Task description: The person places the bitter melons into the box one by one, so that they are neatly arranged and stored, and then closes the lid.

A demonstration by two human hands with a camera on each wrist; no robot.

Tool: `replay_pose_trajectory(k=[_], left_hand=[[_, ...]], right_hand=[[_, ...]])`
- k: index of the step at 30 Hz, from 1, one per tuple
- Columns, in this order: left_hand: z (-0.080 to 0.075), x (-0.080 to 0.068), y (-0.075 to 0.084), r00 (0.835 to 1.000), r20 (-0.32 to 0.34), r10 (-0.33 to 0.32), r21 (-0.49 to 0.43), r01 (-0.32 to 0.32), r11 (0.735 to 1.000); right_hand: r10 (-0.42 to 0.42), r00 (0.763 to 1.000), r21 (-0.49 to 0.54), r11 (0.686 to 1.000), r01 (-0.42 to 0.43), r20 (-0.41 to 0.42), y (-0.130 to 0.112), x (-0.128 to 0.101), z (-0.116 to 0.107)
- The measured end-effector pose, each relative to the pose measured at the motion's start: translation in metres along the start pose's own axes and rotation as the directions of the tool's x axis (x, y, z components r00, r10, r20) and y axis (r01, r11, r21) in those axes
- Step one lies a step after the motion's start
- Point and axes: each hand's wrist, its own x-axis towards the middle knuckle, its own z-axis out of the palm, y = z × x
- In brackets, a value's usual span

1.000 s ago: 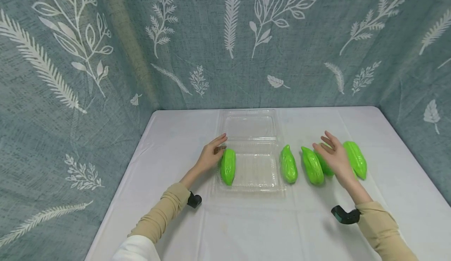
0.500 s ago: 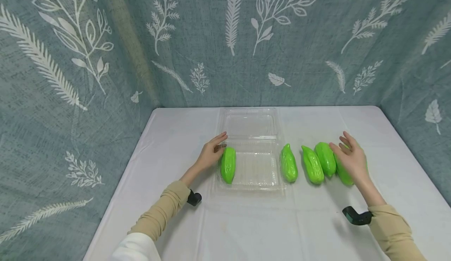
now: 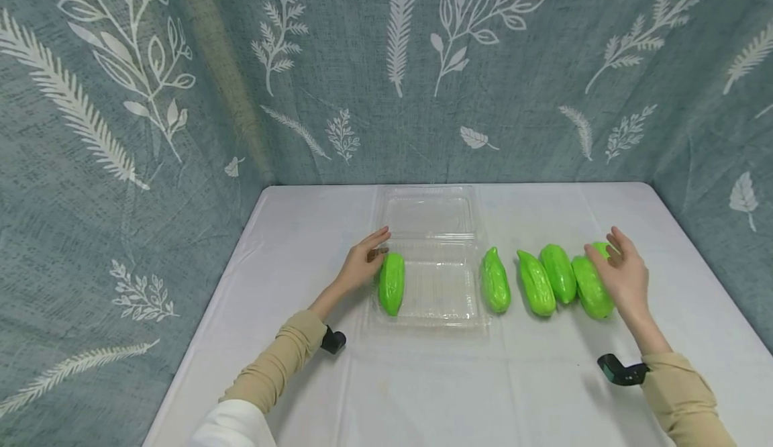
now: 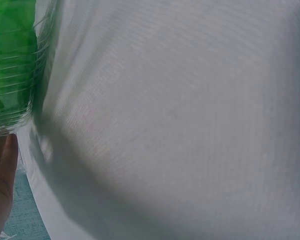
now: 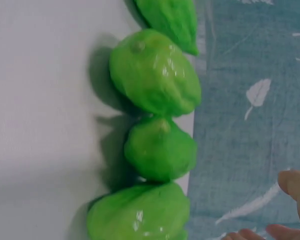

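The left hand (image 3: 361,266) rests straight fingers against the clear tray (image 3: 435,286), steadying it beside the gourd (image 3: 391,283) inside. The right hand (image 3: 625,274), fingers relaxed and holding nothing, touches the outermost gourd (image 3: 590,287) on the table (image 3: 423,386).

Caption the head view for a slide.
Left hand touches a green gourd in the clear tray; right hand rests on another.

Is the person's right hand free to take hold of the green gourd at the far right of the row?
Probably yes. The right hand is open right beside that gourd, fingers spread over its far end, and nothing lies between them.
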Motion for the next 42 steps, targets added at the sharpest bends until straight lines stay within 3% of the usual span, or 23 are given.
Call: replay_pose_trajectory(k=[14,22,25,30,33,38,42], left_hand=[[-0.001,0.000,0.001,1.000,0.001,0.016,-0.016,-0.016,1.000],[-0.001,0.000,0.001,1.000,0.003,0.013,-0.015,-0.013,1.000],[-0.001,0.000,0.001,1.000,0.002,0.014,-0.013,-0.014,1.000],[-0.001,0.000,0.002,1.000,0.001,0.012,-0.008,-0.012,1.000],[-0.001,-0.001,0.002,1.000,-0.001,0.007,-0.008,-0.007,1.000],[-0.001,-0.001,0.003,1.000,-0.003,0.003,0.004,-0.003,1.000],[0.000,-0.001,0.003,1.000,-0.007,0.008,0.013,-0.008,1.000]], right_hand=[[0.059,0.994,-0.046,0.997,-0.063,-0.088,0.018,0.007,-0.016],[0.081,0.995,-0.104,0.991,-0.087,-0.064,0.032,0.008,-0.018],[0.091,0.995,-0.111,0.989,-0.096,-0.050,0.050,0.015,-0.016],[0.064,0.998,-0.153,0.986,-0.067,-0.023,0.106,0.039,-0.011],[0.056,0.998,-0.162,0.985,-0.054,0.006,0.126,0.048,-0.009],[0.111,0.992,-0.184,0.978,-0.099,0.055,0.122,0.046,-0.009],[0.156,0.985,-0.197,0.971,-0.138,0.080,0.101,0.037,-0.012]])
